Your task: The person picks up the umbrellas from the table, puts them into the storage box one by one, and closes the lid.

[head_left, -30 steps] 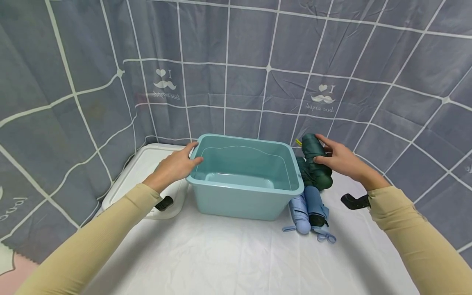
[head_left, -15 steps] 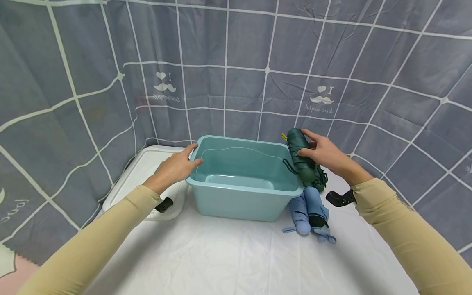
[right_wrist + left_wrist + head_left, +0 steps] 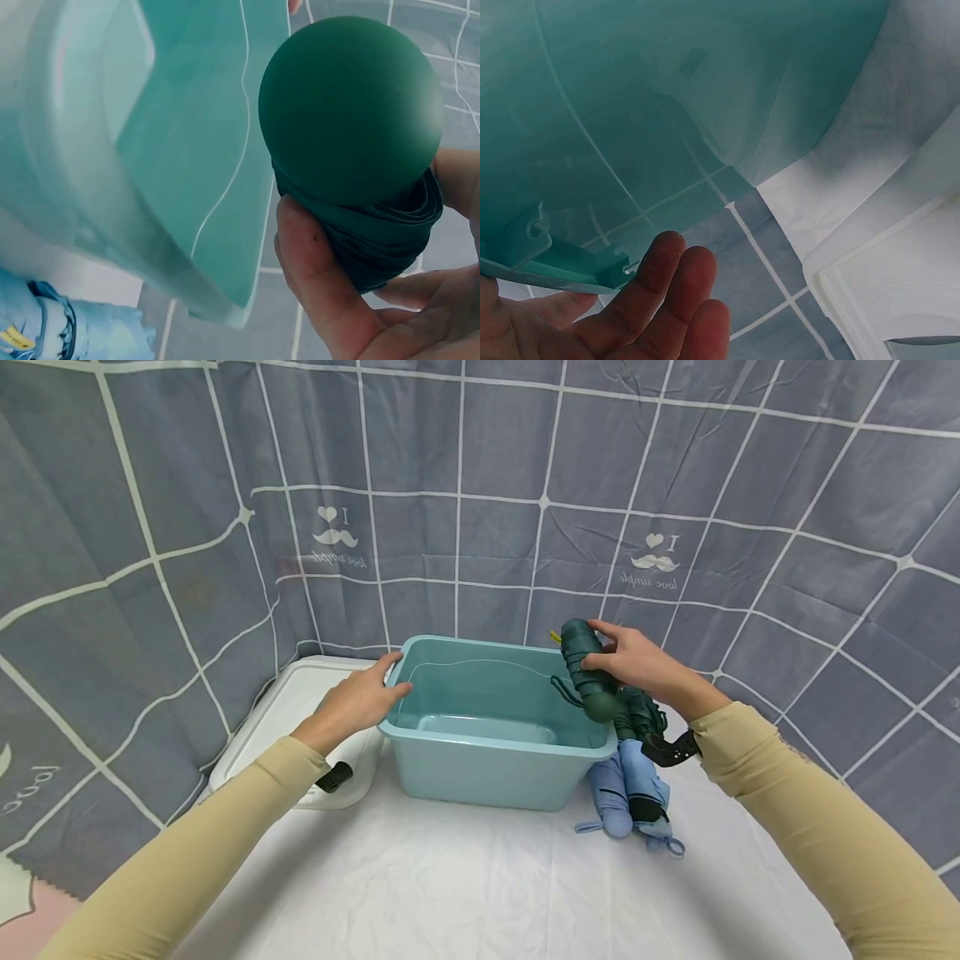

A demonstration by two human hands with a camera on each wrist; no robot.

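Observation:
My right hand [image 3: 637,667] grips a folded dark green umbrella [image 3: 583,662] over the right end of a teal plastic bin [image 3: 480,772]. The umbrella is tilted, with its wrist loop hanging over the bin. Its round green handle end [image 3: 349,109] faces the right wrist camera, with fingers and thumb around the wrapped fabric. My left hand [image 3: 354,703] holds the bin's left rim, thumb over the edge and fingers along the outside. No objects show inside the bin in the head view. Another dark green umbrella [image 3: 639,713] lies just right of the bin, partly hidden by the right arm's strap.
Two folded blue umbrellas, one periwinkle [image 3: 609,793] and one mid-blue [image 3: 643,783], lie at the bin's front right corner. A white lid [image 3: 277,718] lies left of the bin. White cloth [image 3: 450,885] covers the table, and a grey gridded curtain [image 3: 495,543] hangs behind.
My right hand has lifted the green umbrella off the pile and carried it left over the bin's right end. The left hand stays on the rim.

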